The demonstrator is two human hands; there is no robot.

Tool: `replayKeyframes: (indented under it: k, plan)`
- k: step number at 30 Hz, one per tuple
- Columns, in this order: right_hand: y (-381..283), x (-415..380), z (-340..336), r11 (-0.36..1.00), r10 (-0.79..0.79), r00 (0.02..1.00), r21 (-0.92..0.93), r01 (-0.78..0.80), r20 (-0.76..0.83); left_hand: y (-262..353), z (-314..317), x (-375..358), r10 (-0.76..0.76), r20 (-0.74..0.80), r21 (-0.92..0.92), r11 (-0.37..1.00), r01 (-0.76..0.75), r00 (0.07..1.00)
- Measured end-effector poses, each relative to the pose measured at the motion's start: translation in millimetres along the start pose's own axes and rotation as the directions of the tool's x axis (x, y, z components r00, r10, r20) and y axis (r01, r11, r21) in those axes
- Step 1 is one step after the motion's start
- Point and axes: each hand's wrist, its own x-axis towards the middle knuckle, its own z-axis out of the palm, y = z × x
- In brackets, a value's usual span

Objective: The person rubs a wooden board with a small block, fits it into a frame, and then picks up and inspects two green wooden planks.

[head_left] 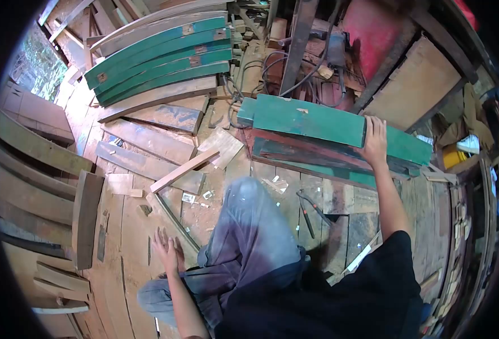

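Observation:
My right hand grips the right end of a short green-painted board. This board lies on top of a stack of longer green planks, whose dark, worn sides show below it. My left hand is apart from any tool, low over the wooden floor beside my bent knee, its fingers spread and nothing in them. Close to its fingertips runs a narrow dark strip. A light wooden stick lies beyond. Pincers with dark handles rest on the floor between my knee and the stack.
Green curved boards are stacked at the far left, with bare planks before them. More timber lines the left side. A power tool with a cable sits behind the stack. Another person's shoe shows at right.

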Motion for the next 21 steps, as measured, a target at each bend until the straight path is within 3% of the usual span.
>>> replayKeyframes:
  k: [4, 7, 10, 12, 13, 15, 17, 20, 21]
  plan:
    - [-5, 2, -17, 0.997, -0.028, 1.000, -0.068, 0.028, -0.012, 15, -1, 4, -0.003, -0.010, -0.161, 0.987, 0.001, 1.000]
    - [-24, 4, -44, 0.998, -0.039, 0.989, -0.063, 0.030, -0.140, 46, -3, 3, 0.050, -0.011, -0.079, 0.996, -0.051, 0.999]
    - [-59, 9, -86, 0.998, -0.054, 0.949, -0.046, 0.042, -0.312, 83, 19, 5, 0.144, 0.100, -0.358, 0.928, -0.100, 0.985]
    - [-91, 13, -112, 0.997, -0.068, 0.912, -0.005, 0.072, -0.404, 133, 38, -4, 0.122, 0.293, -0.634, 0.767, 0.097, 0.948]
    - [-110, 13, -123, 0.996, -0.072, 0.895, 0.018, 0.089, -0.440, 180, 34, -6, 0.343, 0.359, -0.714, 0.700, 0.019, 0.868]
    - [-150, 13, -137, 0.990, -0.066, 0.867, 0.076, 0.119, -0.494, 223, 47, -22, 0.494, 0.367, -0.902, 0.395, 0.173, 0.788]
    - [-190, 14, -146, 0.977, -0.061, 0.845, 0.140, 0.159, -0.532, 251, 47, -30, 0.567, 0.312, -0.950, 0.182, 0.253, 0.763]
    - [-244, 19, -154, 0.931, -0.076, 0.838, 0.263, 0.254, -0.541, 260, 37, -46, 0.444, 0.163, -0.984, 0.011, 0.176, 0.881]
    - [-264, 18, -159, 0.904, -0.089, 0.837, 0.309, 0.296, -0.540, 249, 32, -50, 0.373, 0.123, -0.991, 0.098, 0.093, 0.920]
